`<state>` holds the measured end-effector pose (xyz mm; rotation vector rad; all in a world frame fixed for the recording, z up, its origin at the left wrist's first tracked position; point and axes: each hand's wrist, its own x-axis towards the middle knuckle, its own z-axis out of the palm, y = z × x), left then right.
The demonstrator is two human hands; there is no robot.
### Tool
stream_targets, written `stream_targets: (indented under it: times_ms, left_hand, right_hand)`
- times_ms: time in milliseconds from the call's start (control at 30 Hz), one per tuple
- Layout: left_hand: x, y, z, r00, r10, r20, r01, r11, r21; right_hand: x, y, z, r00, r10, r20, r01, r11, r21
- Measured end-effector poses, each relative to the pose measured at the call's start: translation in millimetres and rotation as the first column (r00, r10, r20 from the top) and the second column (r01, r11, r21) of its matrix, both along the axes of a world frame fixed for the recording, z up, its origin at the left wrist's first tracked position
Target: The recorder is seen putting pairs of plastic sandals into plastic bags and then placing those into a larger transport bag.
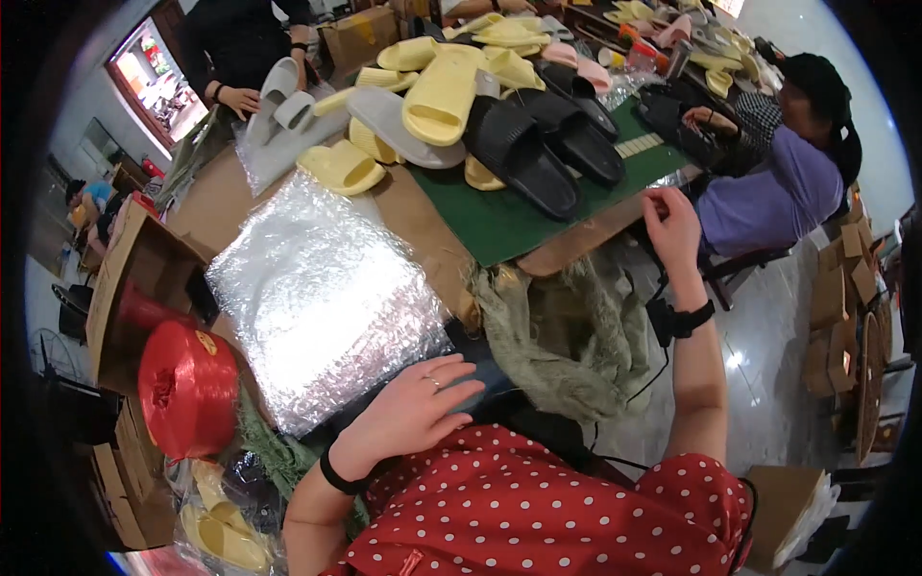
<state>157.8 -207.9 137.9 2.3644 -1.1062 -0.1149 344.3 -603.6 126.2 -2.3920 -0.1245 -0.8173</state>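
My left hand (415, 408) rests flat, fingers spread, on the near edge of a stack of clear plastic bags (322, 298) lying on the brown table (216, 206). It wears a ring and holds nothing. My right hand (672, 228) is raised off the table's right edge with fingers curled near a thin thread I can barely see; a black band sits on that wrist. A heap of yellow, grey and black foam slippers (480, 115) lies beyond on a green mat (499, 226).
A red spool of twine (187, 389) stands at my left by an open cardboard box (130, 278). An olive net bag (567, 346) hangs off the table edge. A seated person in purple (768, 187) works at right; another in black (240, 48) stands far left. Flattened boxes (845, 317) stack at right.
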Motion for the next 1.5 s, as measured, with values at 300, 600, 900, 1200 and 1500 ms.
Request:
stream_targets:
  times_ms: [300, 600, 900, 1200, 1500]
  left_hand:
    - [-34, 88, -8, 0.714, 0.688, 0.128, -0.700, 0.703, 0.123]
    - [-51, 147, -70, 0.523, 0.836, 0.168, -0.852, 0.512, 0.105]
    - [-53, 150, -73, 0.489, 0.854, 0.177, -0.872, 0.483, 0.082]
    - [-54, 143, -84, 0.490, 0.849, 0.197, -0.868, 0.496, 0.023]
    - [-54, 142, -89, 0.465, 0.863, 0.201, -0.876, 0.481, -0.037]
  right_hand:
    - [152, 82, -22, 0.912, -0.044, -0.407, -0.085, 0.952, -0.293]
    - [164, 91, -53, 0.978, -0.133, -0.164, 0.140, 0.990, 0.032]
    - [67, 96, -44, 0.994, 0.071, -0.084, -0.034, 0.922, 0.385]
    - [-37, 255, -17, 0.842, 0.540, 0.013, -0.504, 0.777, 0.379]
    - [-14, 355, -59, 0.702, 0.674, -0.230, -0.650, 0.738, 0.181]
